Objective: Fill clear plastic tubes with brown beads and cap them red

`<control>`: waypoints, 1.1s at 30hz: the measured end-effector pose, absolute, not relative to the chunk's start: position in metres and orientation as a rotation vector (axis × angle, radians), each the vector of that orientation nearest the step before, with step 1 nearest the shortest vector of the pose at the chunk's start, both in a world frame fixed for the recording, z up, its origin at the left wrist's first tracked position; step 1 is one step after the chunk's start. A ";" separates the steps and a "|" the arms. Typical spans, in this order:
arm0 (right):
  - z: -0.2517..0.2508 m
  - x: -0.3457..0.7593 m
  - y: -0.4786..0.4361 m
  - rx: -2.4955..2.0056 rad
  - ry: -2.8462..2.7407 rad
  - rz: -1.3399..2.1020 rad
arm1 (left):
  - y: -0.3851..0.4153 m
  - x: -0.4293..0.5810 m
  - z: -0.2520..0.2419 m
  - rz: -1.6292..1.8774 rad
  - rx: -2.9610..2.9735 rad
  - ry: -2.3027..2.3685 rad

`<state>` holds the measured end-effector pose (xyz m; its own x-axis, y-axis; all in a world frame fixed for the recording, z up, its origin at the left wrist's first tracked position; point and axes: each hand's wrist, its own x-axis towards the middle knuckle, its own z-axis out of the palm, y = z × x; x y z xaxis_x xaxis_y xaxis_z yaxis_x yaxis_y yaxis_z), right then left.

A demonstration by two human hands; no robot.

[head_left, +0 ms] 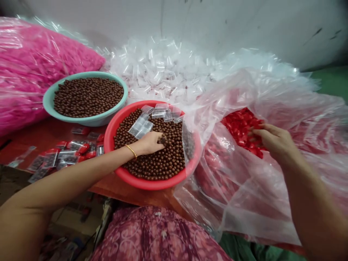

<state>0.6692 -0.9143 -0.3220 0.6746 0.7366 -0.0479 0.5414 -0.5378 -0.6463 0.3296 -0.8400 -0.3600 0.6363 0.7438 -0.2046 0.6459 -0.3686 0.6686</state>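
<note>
My left hand [150, 143], with a gold bangle at the wrist, is down in a red basin [109, 139] of small brown balls [152, 168]. Its fingers are curled, and brown balls show between thumb and fingers; whether a clear container surrounds them I cannot tell. Several clear plastic containers [141, 125] lie on the balls beside it. On the right, my right hand [274, 139] reaches into the mouth of a translucent plastic bag [244, 192]. Its blurred fingers touch a heap of glossy red caps [240, 128]; the thumb and the grip are hidden.
A light blue basin [50, 105] of brown balls stands behind left, near a large bag of pink pieces [51, 54]. Filled red-capped containers [72, 152] lie on the red table [108, 186]. Clear containers [163, 65] are piled along the wall. The bag overlaps the red basin's right rim.
</note>
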 end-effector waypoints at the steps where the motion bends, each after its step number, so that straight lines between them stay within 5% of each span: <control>1: -0.318 0.662 -0.920 -2.184 -0.837 0.513 | -0.838 0.326 -0.360 0.259 1.959 1.018; 9: -0.308 0.601 -0.944 -1.765 -0.739 0.830 | -0.851 0.300 -0.339 0.523 1.402 0.846; 23: -0.322 0.496 -0.913 -1.388 -1.424 1.221 | -0.857 0.293 -0.352 0.788 1.813 0.615; 33: -0.332 0.489 -0.901 -1.222 -1.128 1.517 | -0.858 0.292 -0.351 0.630 1.663 0.579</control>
